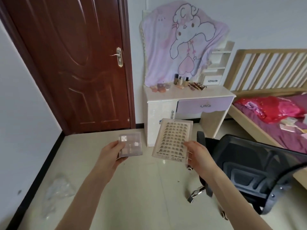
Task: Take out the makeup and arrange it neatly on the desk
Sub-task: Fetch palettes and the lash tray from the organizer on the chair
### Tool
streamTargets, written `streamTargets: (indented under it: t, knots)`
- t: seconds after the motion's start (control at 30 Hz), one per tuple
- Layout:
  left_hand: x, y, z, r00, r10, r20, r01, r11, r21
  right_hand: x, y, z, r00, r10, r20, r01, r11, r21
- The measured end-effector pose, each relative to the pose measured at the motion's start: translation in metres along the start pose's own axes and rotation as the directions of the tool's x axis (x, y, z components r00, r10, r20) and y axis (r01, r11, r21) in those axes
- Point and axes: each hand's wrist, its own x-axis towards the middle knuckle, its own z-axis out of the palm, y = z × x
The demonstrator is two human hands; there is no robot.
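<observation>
Ahead of both hands, across the floor, the white desk with lilac drawer [187,95] is standing well apart; the left hand [110,153] is gripping a small translucent lilac palette [131,145]; the right hand [197,155] is pinching a clear rectangular lash tray [172,140], long axis pointing deskward, apparently holding rows of dark lashes.

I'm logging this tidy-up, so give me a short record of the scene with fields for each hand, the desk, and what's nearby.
left hand: grips a small eyeshadow palette
right hand: grips a false lash tray by its lower right edge
desk: bottles, small jars and brushes already on top, drawer shut
nearby: black chair at right, bed beyond it, plastic bag on floor at left
stage: both items still in hand, away from the desk
</observation>
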Motion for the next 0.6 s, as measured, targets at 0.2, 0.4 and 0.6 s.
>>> streamTargets:
  t: [0.2,0.4,0.6]
  knots:
    - [0.109,0.001,0.055,0.998,-0.064,0.009,0.065,0.996,-0.069,0.116,-0.017,-0.012,0.998,0.054,-0.040,-0.052,0.998,0.029]
    - [0.254,0.023,0.100,0.996,-0.080,0.045,0.083,0.994,-0.075,0.257,-0.044,-0.006,0.996,0.062,-0.068,-0.060,0.998,0.033]
    - [0.406,0.065,0.144,0.993,-0.099,0.065,0.102,0.994,-0.045,0.396,-0.092,0.012,0.997,0.039,-0.073,-0.035,0.998,0.048]
